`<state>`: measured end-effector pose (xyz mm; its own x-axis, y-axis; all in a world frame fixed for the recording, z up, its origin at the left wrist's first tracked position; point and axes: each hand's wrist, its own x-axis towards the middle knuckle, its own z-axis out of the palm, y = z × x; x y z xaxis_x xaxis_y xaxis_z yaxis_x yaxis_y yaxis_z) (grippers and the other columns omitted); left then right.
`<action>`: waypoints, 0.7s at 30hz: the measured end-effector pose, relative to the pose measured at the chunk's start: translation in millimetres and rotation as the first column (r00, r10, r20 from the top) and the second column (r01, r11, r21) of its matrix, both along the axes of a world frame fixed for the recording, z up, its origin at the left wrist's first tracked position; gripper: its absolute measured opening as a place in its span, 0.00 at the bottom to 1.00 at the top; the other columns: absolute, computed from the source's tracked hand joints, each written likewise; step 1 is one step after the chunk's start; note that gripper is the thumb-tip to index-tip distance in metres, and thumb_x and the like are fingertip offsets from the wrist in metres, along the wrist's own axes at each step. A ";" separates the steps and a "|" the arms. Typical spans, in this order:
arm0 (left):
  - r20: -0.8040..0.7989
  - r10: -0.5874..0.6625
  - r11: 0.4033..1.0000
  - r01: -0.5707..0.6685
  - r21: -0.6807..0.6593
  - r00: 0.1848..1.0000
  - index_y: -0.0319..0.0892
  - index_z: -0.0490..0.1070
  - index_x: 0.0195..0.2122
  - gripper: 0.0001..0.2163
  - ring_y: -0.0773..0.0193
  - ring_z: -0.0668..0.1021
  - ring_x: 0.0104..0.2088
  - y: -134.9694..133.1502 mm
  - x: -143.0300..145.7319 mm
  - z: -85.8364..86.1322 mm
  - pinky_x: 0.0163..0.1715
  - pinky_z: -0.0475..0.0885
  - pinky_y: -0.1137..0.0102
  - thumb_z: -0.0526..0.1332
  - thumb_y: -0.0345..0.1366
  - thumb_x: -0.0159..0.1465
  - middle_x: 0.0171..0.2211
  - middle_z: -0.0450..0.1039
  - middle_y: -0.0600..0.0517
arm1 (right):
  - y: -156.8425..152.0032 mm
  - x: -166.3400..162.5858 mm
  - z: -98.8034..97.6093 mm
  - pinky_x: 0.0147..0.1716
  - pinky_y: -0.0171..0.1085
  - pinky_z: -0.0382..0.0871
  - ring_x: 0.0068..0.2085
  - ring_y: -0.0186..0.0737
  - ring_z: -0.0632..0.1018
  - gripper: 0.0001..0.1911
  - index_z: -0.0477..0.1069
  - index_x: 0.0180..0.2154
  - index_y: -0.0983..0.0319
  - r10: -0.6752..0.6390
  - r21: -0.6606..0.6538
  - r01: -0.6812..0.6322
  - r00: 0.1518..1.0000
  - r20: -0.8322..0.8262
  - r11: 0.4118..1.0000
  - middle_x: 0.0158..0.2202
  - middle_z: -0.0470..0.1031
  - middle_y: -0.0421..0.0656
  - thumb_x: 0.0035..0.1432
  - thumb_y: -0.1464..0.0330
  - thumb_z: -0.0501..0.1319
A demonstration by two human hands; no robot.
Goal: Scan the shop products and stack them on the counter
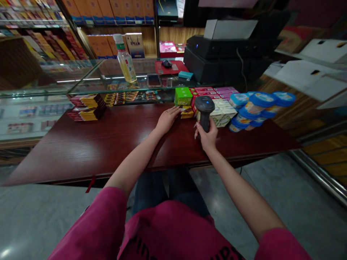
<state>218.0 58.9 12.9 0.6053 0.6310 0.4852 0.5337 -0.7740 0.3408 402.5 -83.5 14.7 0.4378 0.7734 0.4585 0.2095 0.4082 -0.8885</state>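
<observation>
Magenta cloth shirt (168,225); I'm logging right hand (209,138) gripping black pistol-shaped scanner (204,104), left hand (166,120) flat-fingered, touching flat yellow-brown packets (187,113), apparently scanning, next needing aim.

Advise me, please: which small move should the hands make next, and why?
Probably the left hand should draw from the small yellow packets, since it reaches their edge, while the right hand holds the scanner close by.

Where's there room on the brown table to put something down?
The biggest bare patch of table lies between the left packets and left hand. A smaller one is in front of the tubs, right of the right hand. It's crowded behind: green box, white boxes, tubs.
</observation>
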 end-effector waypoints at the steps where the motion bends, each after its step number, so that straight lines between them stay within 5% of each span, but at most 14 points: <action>1: 0.036 -0.011 1.000 0.011 -0.008 0.999 0.42 0.75 0.68 0.21 0.54 0.71 0.74 -0.2 -5.2 -0.8 0.75 0.66 0.55 0.57 0.28 0.76 0.71 0.72 0.42 | 0.8 0.0 0.6 0.14 0.40 0.69 0.19 0.35 0.70 0.26 0.69 0.52 0.55 0.008 -0.006 -0.008 1.000 -0.021 1.000 0.35 0.77 0.41 0.59 0.50 0.72; 4: 0.169 0.004 0.999 0.003 -0.043 0.986 0.44 0.78 0.66 0.21 0.57 0.75 0.71 -4.8 -24.5 0.5 0.73 0.69 0.58 0.57 0.27 0.76 0.68 0.76 0.45 | 2.2 -2.5 4.0 0.15 0.40 0.70 0.20 0.35 0.71 0.25 0.69 0.50 0.53 0.054 -0.030 -0.056 0.997 -0.062 0.998 0.37 0.77 0.40 0.58 0.50 0.73; 7: 0.328 0.157 0.984 -0.120 -0.131 0.931 0.47 0.82 0.61 0.18 0.56 0.83 0.63 -6.8 -48.3 4.3 0.68 0.75 0.61 0.59 0.29 0.75 0.61 0.83 0.48 | 5.0 -9.0 9.7 0.17 0.42 0.71 0.21 0.36 0.71 0.25 0.69 0.48 0.52 0.100 -0.059 -0.105 0.991 -0.085 0.993 0.37 0.77 0.41 0.56 0.50 0.75; 11: 0.537 0.461 0.878 -0.273 -0.393 0.706 0.43 0.86 0.53 0.12 0.52 0.86 0.58 3.7 -93.5 6.2 0.61 0.79 0.62 0.66 0.32 0.73 0.54 0.87 0.46 | 16.9 -29.8 19.2 0.16 0.40 0.70 0.20 0.35 0.71 0.26 0.69 0.44 0.52 0.240 -0.096 -0.251 0.965 -0.108 0.963 0.36 0.78 0.40 0.53 0.49 0.77; 16: 0.604 0.630 0.714 -0.061 -0.697 0.488 0.37 0.84 0.54 0.14 0.59 0.88 0.43 12.5 -164.3 4.0 0.42 0.85 0.69 0.68 0.36 0.71 0.48 0.88 0.45 | 34.4 -78.0 28.5 0.13 0.35 0.64 0.17 0.31 0.71 0.28 0.72 0.43 0.56 0.580 -0.193 -0.612 0.789 -0.203 0.767 0.32 0.79 0.38 0.50 0.50 0.79; 19: 0.597 0.671 0.687 -0.065 -0.724 0.439 0.37 0.85 0.52 0.13 0.63 0.87 0.38 10.3 -194.0 2.7 0.39 0.84 0.71 0.71 0.36 0.69 0.46 0.88 0.45 | 43.2 -112.6 29.5 0.12 0.34 0.60 0.15 0.32 0.71 0.28 0.72 0.43 0.58 0.684 -0.218 -0.729 0.684 -0.253 0.649 0.29 0.79 0.37 0.49 0.51 0.79; 21: 0.603 0.686 0.682 -0.070 -0.728 0.408 0.37 0.85 0.52 0.12 0.63 0.87 0.36 9.0 -203.1 1.0 0.38 0.84 0.71 0.71 0.35 0.70 0.45 0.88 0.45 | 48.6 -133.9 27.5 0.12 0.34 0.60 0.15 0.31 0.71 0.27 0.71 0.43 0.58 0.709 -0.195 -0.759 0.651 -0.271 0.621 0.27 0.78 0.36 0.50 0.51 0.79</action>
<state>14.9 67.9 13.9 -0.2395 0.9688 0.0640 -0.0382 -0.0752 0.9964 268.5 -34.9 42.2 -0.2883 0.9437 0.1625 -0.1996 0.1068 -0.9740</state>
